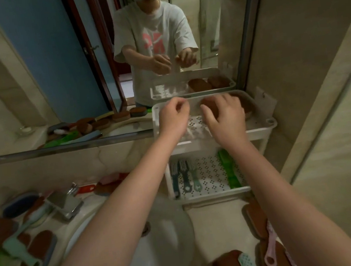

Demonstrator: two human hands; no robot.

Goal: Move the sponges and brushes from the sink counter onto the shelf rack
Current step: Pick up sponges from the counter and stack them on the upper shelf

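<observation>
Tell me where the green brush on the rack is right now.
In the head view, the green brush lies along the right edge of the rack's lower tier, right of three small brushes.

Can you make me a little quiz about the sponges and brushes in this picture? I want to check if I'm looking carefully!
1. True or false: three brushes lie side by side on the lower shelf of the rack.
2. Pick one: what is the right hand touching on the top shelf? A) a brown sponge B) a cup C) a towel
3. Fill in the gap: the long-handled brush lying over the counter sponges, next to the right forearm, is coloured ____.

Key: 1 true; 2 A; 3 pink.
</observation>
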